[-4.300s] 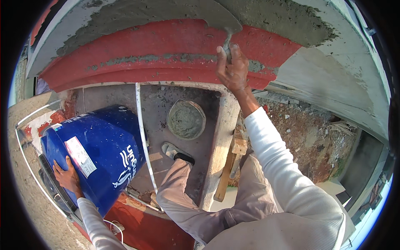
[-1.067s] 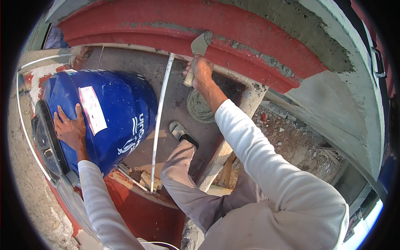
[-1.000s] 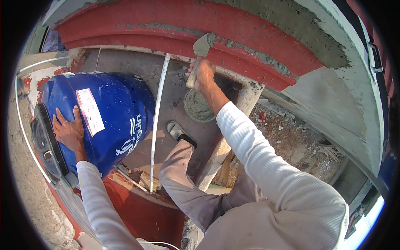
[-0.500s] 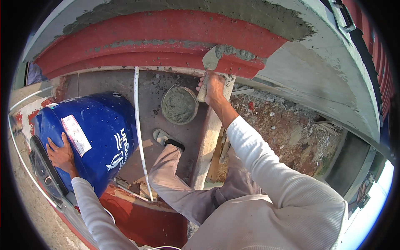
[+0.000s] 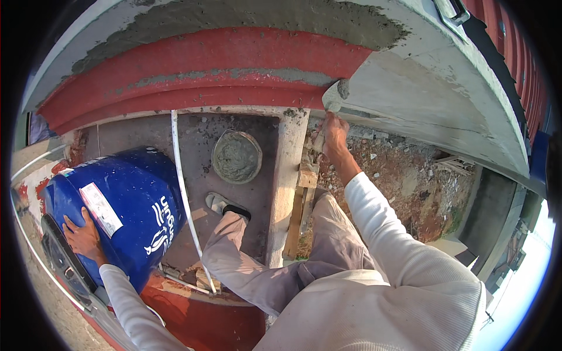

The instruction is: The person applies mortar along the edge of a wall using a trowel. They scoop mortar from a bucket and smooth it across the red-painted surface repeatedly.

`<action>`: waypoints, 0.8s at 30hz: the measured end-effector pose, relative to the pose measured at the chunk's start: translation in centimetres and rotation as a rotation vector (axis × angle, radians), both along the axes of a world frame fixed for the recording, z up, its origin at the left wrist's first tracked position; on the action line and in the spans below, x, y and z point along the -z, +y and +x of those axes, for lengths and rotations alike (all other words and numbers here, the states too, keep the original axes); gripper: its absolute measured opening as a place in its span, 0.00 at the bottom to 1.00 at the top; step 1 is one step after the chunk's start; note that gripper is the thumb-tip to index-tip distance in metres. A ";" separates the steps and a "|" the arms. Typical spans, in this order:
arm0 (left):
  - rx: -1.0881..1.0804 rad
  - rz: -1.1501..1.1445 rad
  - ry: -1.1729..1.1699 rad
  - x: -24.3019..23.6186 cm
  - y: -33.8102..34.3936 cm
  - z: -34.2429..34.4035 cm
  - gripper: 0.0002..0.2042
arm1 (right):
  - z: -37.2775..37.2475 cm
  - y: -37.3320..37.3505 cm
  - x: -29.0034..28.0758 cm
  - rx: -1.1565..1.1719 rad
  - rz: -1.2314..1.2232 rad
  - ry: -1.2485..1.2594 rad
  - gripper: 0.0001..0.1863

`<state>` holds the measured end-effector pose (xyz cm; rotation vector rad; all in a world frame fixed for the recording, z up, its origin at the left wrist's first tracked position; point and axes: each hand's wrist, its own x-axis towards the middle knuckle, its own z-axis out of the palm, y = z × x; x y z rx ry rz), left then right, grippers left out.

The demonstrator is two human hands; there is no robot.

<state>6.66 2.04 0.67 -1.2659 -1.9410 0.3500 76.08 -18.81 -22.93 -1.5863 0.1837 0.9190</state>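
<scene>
My right hand (image 5: pixel 335 136) grips a trowel (image 5: pixel 331 97) by its handle. The blade, with a lump of grey mortar (image 5: pixel 343 89) on it, is at the right end of the red moulded band (image 5: pixel 222 52), where a thin grey mortar strip (image 5: pixel 187 78) runs along it. Above the band lies a wide patch of wet plaster (image 5: pixel 263 16). My left hand (image 5: pixel 85 237) rests with spread fingers against a large blue plastic barrel (image 5: pixel 132 193) lying on its side. A bucket of mortar (image 5: pixel 237 155) stands below, near my sandalled foot (image 5: pixel 228 207).
A white pipe (image 5: pixel 181 181) crosses beside the barrel. A concrete beam (image 5: pixel 281 205) and timber blocks (image 5: pixel 307 175) run between my legs, with rubble-strewn ground (image 5: pixel 410 193) lower at right. Corrugated red sheeting (image 5: pixel 521 70) shows at upper right.
Since 4.3 seconds ago, the trowel has come down from the upper plaster and moved rightward along the band to its end. My left hand remains on the barrel.
</scene>
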 end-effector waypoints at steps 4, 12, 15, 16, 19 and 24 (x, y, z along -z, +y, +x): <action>-0.015 -0.024 -0.032 0.0 0.3 2.4 0.41 | 6.9 -5.9 1.0 -0.133 -0.120 -0.381 0.16; -0.048 -0.033 -0.032 -1.1 -0.8 2.0 0.40 | 11.7 -10.5 -13.2 -0.630 -0.660 -1.133 0.25; -0.063 -0.043 -0.049 -1.3 -0.7 2.9 0.40 | 12.9 -9.8 -18.2 -0.808 -0.650 -1.190 0.22; -0.061 -0.039 -0.046 -1.3 -0.7 2.7 0.40 | 12.8 -9.0 -20.0 -0.817 -0.639 -1.203 0.22; -0.098 -0.047 -0.063 -1.5 -0.8 3.2 0.40 | 11.9 -6.8 -25.1 -1.035 -0.564 -1.258 0.19; -0.069 -0.031 -0.099 -1.8 -1.1 2.3 0.40 | 7.9 -2.7 -32.6 -1.322 -0.371 -1.211 0.15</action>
